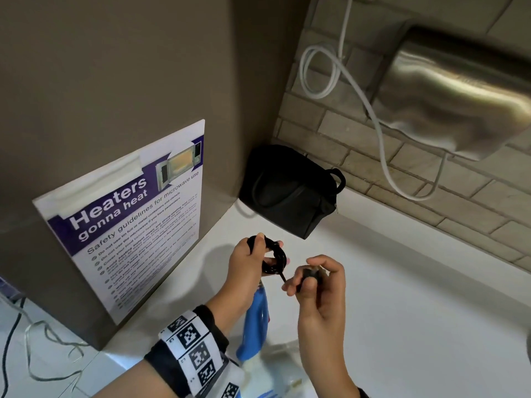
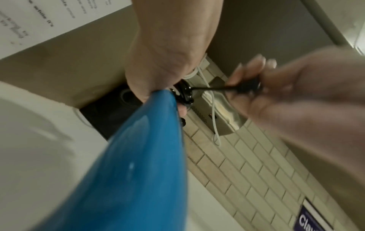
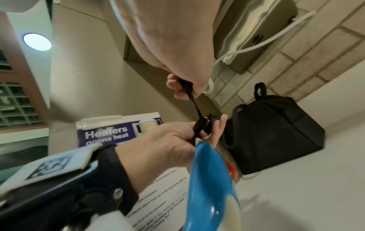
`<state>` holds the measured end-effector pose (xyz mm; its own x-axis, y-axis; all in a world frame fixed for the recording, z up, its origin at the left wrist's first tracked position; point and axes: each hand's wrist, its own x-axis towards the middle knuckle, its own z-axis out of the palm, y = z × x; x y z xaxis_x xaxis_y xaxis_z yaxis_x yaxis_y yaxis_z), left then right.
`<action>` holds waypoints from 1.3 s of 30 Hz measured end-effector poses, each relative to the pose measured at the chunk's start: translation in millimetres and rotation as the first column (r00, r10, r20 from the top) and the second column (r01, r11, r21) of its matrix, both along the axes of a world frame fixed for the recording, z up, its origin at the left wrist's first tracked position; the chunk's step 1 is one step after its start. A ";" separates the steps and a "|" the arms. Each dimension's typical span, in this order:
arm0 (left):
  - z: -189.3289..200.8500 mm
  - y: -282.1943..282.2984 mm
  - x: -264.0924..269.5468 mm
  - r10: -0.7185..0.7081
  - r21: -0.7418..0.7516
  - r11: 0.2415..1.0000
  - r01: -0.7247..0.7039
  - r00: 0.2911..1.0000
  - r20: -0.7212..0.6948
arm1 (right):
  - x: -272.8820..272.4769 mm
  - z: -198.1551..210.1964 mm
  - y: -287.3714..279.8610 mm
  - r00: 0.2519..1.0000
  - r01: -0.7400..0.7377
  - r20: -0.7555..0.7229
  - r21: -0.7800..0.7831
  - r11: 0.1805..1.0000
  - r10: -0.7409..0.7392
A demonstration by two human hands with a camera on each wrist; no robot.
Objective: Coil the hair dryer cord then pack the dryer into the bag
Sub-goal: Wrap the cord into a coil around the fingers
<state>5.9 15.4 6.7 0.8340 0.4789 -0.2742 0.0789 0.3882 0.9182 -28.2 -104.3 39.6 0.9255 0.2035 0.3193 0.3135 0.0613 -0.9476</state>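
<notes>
One dryer [image 1: 254,320] | one bag [image 1: 290,191] | left hand [image 1: 247,265] grip clasps coiled cord [image 1: 274,258] | right hand [image 1: 319,282] pinches plug [image 1: 310,273]

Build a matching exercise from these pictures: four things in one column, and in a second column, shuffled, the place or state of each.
Things
1. black coiled cord
2. black plug end
3. black soft zip bag
4. blue plastic hair dryer

Places or states
A. stands on the white counter in the corner by the brick wall
B. pinched in the right hand
C. hangs below the left hand, under the coil
D. bunched in loops in the left hand

Pairs: 1-D, 2-B, 3-A, 4-C
</notes>
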 end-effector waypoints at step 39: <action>18.0 12.3 -4.1 -0.145 -0.110 0.981 0.158 0.983 0.114 | 36.3 -43.3 -26.3 0.967 0.064 0.187 -0.834 0.549 0.173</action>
